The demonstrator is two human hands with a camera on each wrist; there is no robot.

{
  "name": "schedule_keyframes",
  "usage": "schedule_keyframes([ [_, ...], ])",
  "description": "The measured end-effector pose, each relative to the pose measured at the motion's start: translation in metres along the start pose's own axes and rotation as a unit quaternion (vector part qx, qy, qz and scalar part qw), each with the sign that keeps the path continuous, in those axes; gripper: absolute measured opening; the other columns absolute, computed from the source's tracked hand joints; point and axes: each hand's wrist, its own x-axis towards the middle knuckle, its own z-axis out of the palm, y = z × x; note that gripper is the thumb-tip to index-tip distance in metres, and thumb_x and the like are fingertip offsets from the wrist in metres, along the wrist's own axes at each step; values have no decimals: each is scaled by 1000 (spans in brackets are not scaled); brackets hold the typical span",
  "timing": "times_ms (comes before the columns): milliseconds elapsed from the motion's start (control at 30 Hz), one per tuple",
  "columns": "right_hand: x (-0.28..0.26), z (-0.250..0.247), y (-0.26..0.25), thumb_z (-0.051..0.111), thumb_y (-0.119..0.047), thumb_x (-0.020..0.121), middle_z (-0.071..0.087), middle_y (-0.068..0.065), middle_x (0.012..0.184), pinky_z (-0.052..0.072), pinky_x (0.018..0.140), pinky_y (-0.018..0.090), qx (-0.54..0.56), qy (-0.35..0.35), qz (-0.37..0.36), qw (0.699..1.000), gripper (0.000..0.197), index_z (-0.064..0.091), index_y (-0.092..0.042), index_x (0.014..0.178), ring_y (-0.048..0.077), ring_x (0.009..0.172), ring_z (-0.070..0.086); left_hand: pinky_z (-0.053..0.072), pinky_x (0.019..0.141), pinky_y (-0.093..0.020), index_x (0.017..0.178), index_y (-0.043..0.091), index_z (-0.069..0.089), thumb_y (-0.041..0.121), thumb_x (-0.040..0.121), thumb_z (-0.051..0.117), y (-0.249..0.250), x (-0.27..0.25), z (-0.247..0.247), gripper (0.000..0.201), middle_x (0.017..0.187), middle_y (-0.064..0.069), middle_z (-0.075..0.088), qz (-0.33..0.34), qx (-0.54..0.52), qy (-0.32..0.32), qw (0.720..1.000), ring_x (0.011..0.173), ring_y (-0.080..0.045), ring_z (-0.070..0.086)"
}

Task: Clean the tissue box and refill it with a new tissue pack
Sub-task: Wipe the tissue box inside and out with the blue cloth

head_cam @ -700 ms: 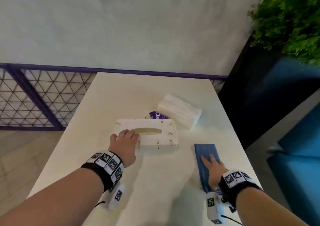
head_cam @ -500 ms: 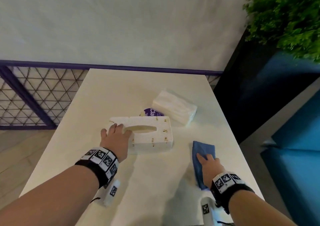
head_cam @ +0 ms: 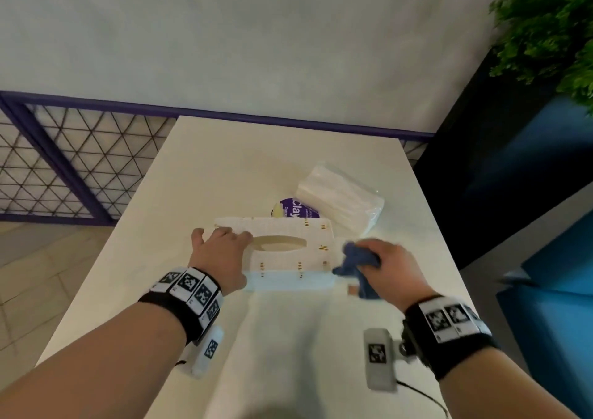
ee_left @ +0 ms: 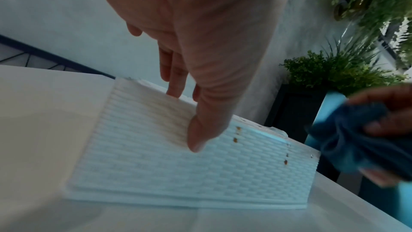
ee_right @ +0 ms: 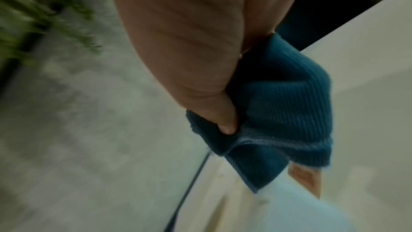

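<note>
The left hand [head_cam: 218, 258] presses straight-fingered on the tissue box [head_cam: 288, 259], left end; the right hand [head_cam: 394, 267] clutches a blue cloth [head_cam: 359, 258] at its right end, perhaps touching. A hard wipe could skid it into the tissue pack [head_cam: 340, 200] behind.

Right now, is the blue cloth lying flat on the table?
No, the right hand grips the blue cloth bunched up beside the right end of the tissue box.
</note>
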Motion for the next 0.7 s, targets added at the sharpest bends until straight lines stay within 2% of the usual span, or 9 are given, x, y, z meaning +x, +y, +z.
schedule_keyframes([
  [33,8,5,-22,58,-16,83,71,-7,82,54,64,22,4,0,-62,998,18,71,-26,91,8,73,68,10,109,-57,134,29,33,35,70,63,-1,1,-1,70,129,7,53,-4,-3,1,1000,137,-16,29],
  [100,24,26,-56,55,-14,76,68,-4,94,48,81,36,-105,-6,-198,975,34,73,-33,97,22,88,57,12,108,-57,131,23,35,40,67,65,-5,2,0,73,123,7,56,-9,-11,10,1000,131,-16,36],
  [200,44,72,-86,64,-12,80,62,6,104,44,86,48,-184,-53,-311,931,30,74,-26,105,35,98,51,14,107,-58,125,17,37,46,66,63,-9,1,-1,70,116,6,57,-14,-6,4,1000,125,-18,40],
  [267,48,104,-90,63,-21,87,51,10,129,40,100,46,-249,-155,-290,911,39,61,-26,126,35,118,44,14,107,-58,116,18,40,45,67,61,-8,-2,-2,60,110,6,57,-10,3,3,1000,123,-18,42],
  [333,51,120,-84,56,-29,92,30,12,153,32,110,43,-340,-243,-269,868,56,37,-26,145,32,136,32,12,107,-59,115,19,42,44,68,61,-7,-2,-3,56,109,5,58,-4,13,4,1000,123,-19,42],
  [433,58,106,-69,43,-24,99,10,4,161,19,115,38,-393,-298,-237,837,60,16,-19,152,23,147,17,4,107,-62,125,22,41,47,70,61,-7,-1,-6,64,116,4,58,8,43,-19,999,127,-20,38],
  [533,57,60,-38,43,-13,98,16,-4,160,8,115,37,-374,-297,-214,852,56,24,-21,150,17,148,14,-3,108,-64,131,26,43,51,74,60,-5,3,-12,65,119,6,58,24,73,-32,997,131,-20,34],
  [633,56,40,-4,41,-8,98,18,-10,158,-1,111,25,-361,-272,-170,876,56,24,-21,149,10,148,11,-5,108,-65,131,27,45,53,74,61,-3,6,-14,65,118,7,58,19,72,-45,996,132,-19,33],
  [700,56,43,-5,45,-7,96,30,-8,152,3,112,23,-336,-344,-184,858,51,35,-13,146,11,144,21,-4,108,-65,132,28,45,52,72,63,-4,8,-13,67,115,6,58,10,63,-58,996,132,-19,33],
])
